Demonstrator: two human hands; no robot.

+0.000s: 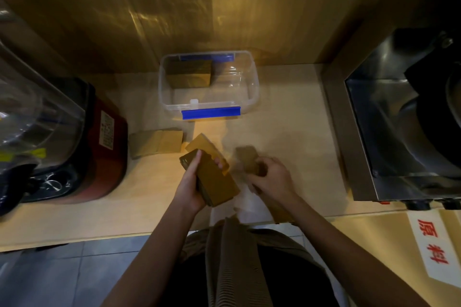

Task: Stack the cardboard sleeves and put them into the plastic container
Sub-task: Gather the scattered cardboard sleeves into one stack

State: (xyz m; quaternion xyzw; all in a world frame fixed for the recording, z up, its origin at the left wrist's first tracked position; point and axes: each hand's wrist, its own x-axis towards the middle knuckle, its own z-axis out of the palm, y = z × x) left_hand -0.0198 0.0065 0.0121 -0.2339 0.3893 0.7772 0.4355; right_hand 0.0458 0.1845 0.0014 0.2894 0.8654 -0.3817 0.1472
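Nearest the person, the left hand (190,183) is closed around a stack of cardboard sleeves (214,182), thumb on its left edge and fingers over the top, while the right hand (270,177) clutches a smaller, blurred bundle of sleeves (249,161) just beside it. A little farther on, loose flattened sleeves (157,142) lie on the pale counter (287,127). Beyond them sits the clear plastic container (252,87) with blue clips, another sleeve stack (190,73) standing in its far-left corner.
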